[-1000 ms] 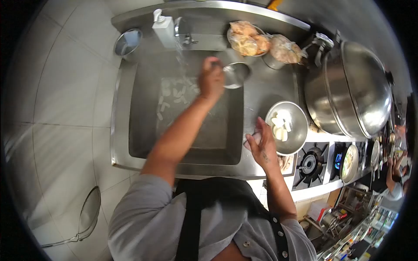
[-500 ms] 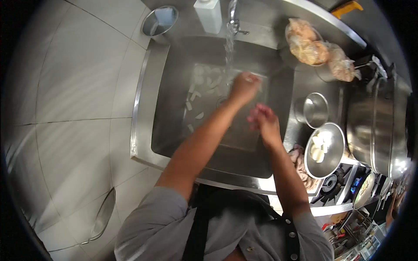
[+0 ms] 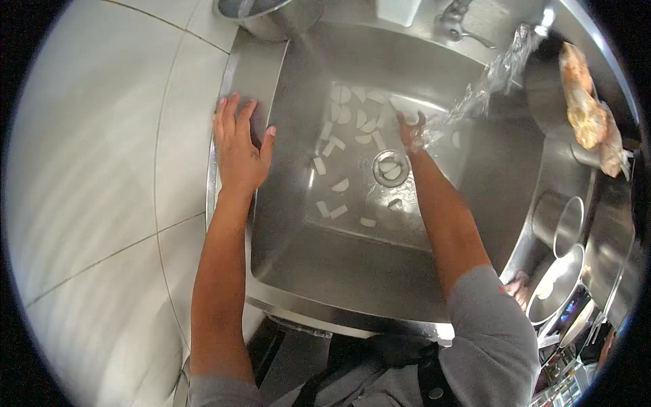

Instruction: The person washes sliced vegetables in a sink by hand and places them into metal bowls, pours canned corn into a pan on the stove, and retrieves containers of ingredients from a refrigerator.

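My left hand (image 3: 241, 152) lies with its fingers spread on the left rim of the metal sink (image 3: 352, 261). Down in the basin, my right hand (image 3: 412, 132) reaches to the sink floor beside pale, flat cut slices (image 3: 361, 117). Its thumb and fingers look apart, though water partly hides them. A running water stream (image 3: 485, 91) slants in from the upper right and falls at this hand. Several more slices lie scattered to the left, and a few sit on the round drain (image 3: 391, 178).
A faucet lever (image 3: 464, 27) is behind the basin. Tied plastic bags of orange-brown food (image 3: 586, 112) lie at right. Metal bowls (image 3: 573, 261) and a large pot (image 3: 614, 224) stand along the right side. A metal container (image 3: 271, 20) is at the upper left corner.
My left hand has moved from over the basin to the left rim. My right hand has gone down among the slices. The water stream now falls from farther right, and the view has shifted.
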Available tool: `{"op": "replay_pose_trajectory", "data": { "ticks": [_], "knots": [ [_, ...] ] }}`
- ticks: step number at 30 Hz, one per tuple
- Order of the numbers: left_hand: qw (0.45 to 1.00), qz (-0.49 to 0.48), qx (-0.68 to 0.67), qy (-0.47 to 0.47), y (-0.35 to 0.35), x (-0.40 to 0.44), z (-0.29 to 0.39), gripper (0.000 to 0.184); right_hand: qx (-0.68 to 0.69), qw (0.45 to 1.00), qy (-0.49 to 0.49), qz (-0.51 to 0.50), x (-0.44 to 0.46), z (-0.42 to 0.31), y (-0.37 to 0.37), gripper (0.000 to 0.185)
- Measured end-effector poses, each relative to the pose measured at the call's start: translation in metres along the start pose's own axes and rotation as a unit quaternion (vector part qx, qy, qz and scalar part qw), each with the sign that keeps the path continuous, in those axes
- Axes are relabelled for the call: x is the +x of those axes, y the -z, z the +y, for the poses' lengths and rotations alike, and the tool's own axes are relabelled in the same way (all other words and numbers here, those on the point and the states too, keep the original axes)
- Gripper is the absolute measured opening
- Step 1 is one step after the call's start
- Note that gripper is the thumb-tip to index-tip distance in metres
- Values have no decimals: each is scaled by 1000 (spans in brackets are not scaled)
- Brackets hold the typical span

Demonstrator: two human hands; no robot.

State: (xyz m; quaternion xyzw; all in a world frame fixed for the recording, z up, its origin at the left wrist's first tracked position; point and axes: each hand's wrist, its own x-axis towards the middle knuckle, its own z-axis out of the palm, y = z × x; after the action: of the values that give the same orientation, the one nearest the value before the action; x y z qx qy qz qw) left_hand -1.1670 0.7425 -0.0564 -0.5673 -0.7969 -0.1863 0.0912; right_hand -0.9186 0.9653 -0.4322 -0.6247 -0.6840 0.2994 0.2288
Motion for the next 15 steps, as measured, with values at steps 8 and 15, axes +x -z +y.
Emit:
{"op": "replay_pose_trajectory", "data": {
  "ticks": [8,15],
  "knots": [
    [1000,-9,10,23,3,3,5,43,-171,934,108,-294,-127,-142,-38,67],
    [1000,1,14,22,2,2,7,45,24,970,156,-183,-194,-53,-36,36]
  ]
}}
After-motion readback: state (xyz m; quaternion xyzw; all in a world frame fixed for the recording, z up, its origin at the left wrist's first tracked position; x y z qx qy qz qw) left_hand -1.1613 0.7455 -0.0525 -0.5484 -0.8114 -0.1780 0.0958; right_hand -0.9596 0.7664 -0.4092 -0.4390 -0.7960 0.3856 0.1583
